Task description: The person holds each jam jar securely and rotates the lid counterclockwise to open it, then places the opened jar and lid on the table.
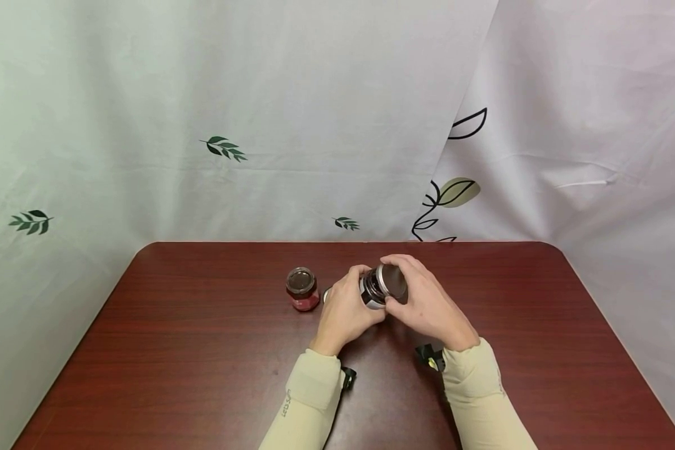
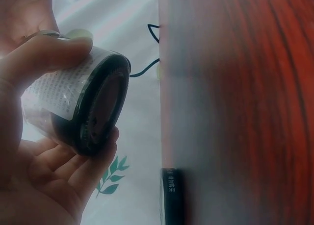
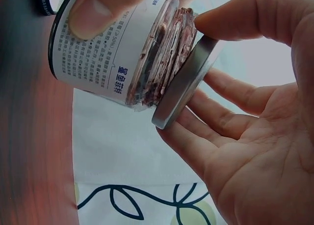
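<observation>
My left hand [image 1: 344, 307] grips a glass jar [image 3: 91, 56] with a white printed label and dark contents. The jar is tilted above the table, its base [image 2: 105, 105] facing the left wrist camera. At its mouth my right hand [image 1: 430, 307] holds a silver metal lid [image 3: 184, 83] between thumb and fingers. In the right wrist view the lid sits at an angle to the jar's threaded rim, with a gap on the thumb's side. Left of the hands, a smaller jar [image 1: 302, 290] with a dark top and reddish lower part stands on the table.
The reddish-brown table [image 1: 202, 350] has rounded far corners. Behind it hangs a pale cloth [image 1: 315, 94] with leaf prints. A pale-edged thing [image 1: 326, 294] lies mostly hidden behind the left hand. A dark-edged object [image 2: 172, 198] with white characters shows in the left wrist view.
</observation>
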Demonstrator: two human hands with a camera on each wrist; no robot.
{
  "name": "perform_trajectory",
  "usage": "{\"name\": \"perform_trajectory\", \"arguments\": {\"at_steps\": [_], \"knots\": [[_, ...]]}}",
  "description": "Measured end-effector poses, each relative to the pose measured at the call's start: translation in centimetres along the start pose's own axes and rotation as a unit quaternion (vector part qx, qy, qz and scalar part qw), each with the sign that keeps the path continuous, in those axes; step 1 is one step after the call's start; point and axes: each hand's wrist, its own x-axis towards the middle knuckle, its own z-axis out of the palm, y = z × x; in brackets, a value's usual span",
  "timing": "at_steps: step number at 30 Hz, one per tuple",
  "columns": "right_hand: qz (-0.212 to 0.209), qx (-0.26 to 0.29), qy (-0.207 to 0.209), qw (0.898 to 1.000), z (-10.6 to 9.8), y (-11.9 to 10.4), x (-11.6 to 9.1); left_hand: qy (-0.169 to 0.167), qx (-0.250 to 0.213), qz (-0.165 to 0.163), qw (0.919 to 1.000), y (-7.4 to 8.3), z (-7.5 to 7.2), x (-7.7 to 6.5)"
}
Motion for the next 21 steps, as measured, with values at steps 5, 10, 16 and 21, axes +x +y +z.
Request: {"name": "perform_trajectory", "arguments": {"at_steps": [5,10,16,21], "knots": [[0.004,0.003,0.002,1.0,-0.09,-0.03,0.01,-0.003,0.002,-0.008,1.0,0.05,-0.02,-0.02],[0.006,0.007,0.004,1.0,-0.1,-0.05,0.06,0.002,0.001,-0.013,0.9999,0.1,-0.05,-0.04],[0.002,0.009,0.007,1.0,-0.07,0.02,0.1,0.008,-0.002,-0.016,0.9998,0.13,-0.07,-0.07],[0.003,0.009,0.009,1.0,-0.04,0.02,0.01,0.008,0.0,-0.021,0.9998,0.1,-0.02,-0.09]]}}
